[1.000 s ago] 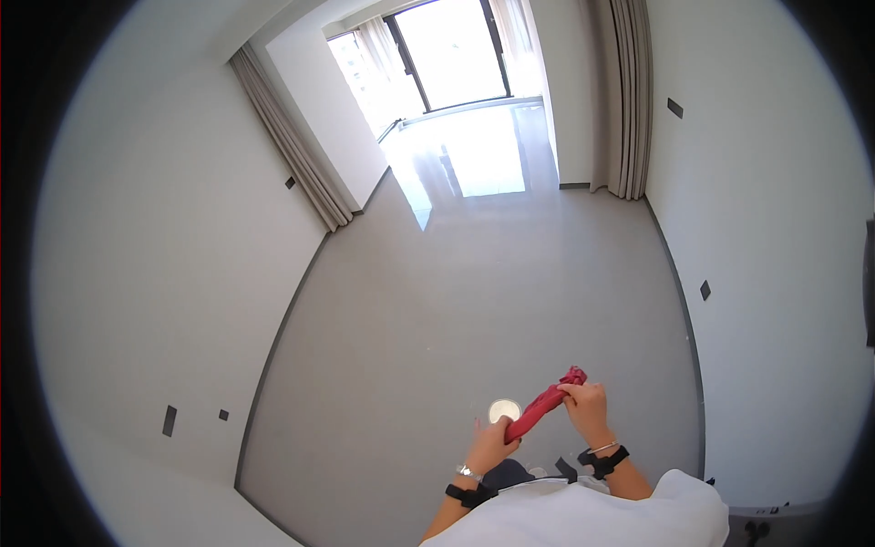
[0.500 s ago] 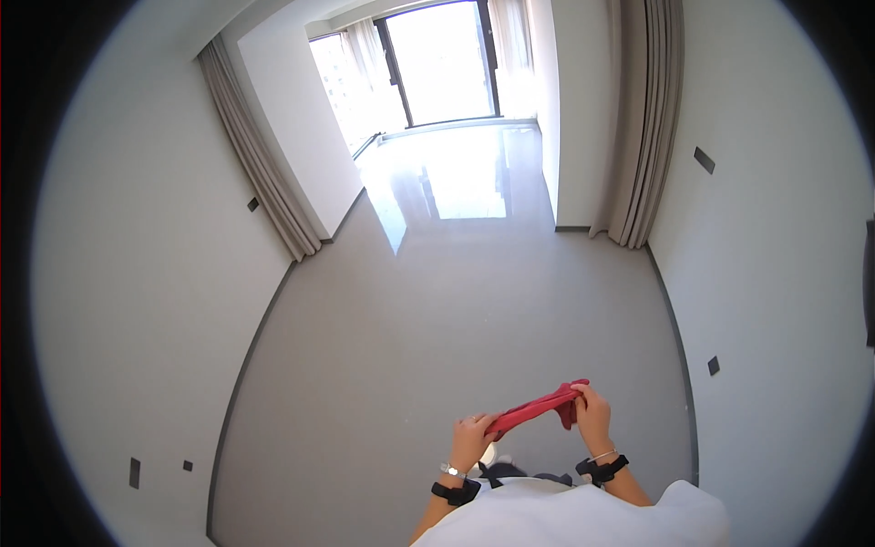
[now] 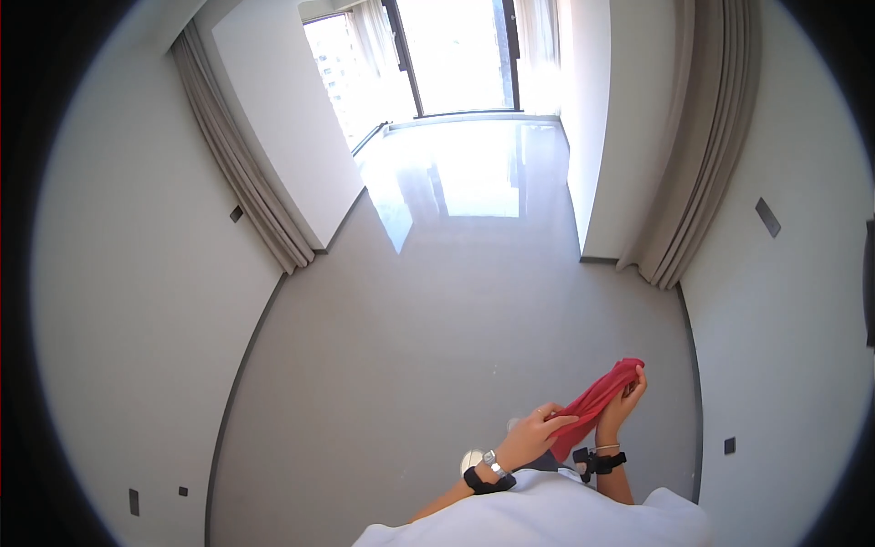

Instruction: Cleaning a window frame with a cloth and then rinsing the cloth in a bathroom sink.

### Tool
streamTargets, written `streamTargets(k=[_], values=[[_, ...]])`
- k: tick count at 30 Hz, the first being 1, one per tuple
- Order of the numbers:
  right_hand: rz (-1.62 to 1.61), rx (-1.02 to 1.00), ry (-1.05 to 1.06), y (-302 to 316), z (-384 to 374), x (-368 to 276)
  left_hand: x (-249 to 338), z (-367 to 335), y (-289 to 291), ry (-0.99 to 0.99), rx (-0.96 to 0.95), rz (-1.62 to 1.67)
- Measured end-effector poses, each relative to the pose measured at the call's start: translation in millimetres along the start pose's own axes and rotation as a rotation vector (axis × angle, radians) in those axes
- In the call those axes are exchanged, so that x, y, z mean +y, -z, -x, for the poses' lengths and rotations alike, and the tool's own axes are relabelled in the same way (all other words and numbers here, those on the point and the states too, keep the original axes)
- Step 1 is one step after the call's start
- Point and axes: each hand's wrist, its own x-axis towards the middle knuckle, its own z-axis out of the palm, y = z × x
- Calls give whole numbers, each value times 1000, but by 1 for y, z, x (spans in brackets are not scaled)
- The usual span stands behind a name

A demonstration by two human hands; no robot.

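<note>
Room with a glossy grey floor (image 3: 437,337). Near my view, the left hand (image 3: 529,440) grips a bunched red cloth (image 3: 594,406) low on its left; the right hand (image 3: 623,412) holds its upper end, fabric between them. I'd keep both grips at the edges, lightly taut. Farther: beige curtain (image 3: 715,164), window (image 3: 458,59). No readable brands, labels, writing.

Red cloth (image 3: 594,408) masking part of the right hand (image 3: 621,413)! Left of the cloth, a pale disc (image 3: 470,459), partly hidden by a wrist strap (image 3: 474,480); far beyond the cloth, a window (image 3: 460,59), cropped on top!
</note>
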Motion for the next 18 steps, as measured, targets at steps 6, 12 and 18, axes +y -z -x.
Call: streamTargets(k=[6, 12, 18], values=[[7, -93, -37, -110, -66, 71, -44, -112, 98, 127, 1, 357], [-157, -519, -503, -267, -79, 110, -156, -181, 136, 489, 298, 987], [-124, -1008, -539, -358, -158, 110, -270, -287, 197, 569, 770, 1215]])
